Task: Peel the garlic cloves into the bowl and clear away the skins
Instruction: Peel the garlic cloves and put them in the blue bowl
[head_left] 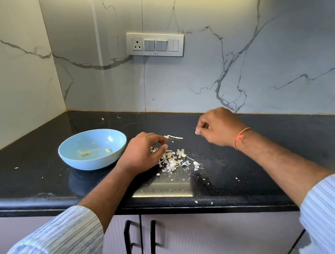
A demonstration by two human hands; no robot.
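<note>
Head view, papery white skins (174, 159) heaped, left hand (144, 151) pinching 1 strip, right hand (220, 127) curled, contents unclear.

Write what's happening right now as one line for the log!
left hand: on skin pile | right hand: pinching small white bit, raised | bowl: two peeled pieces inside | skins not cleared
</note>
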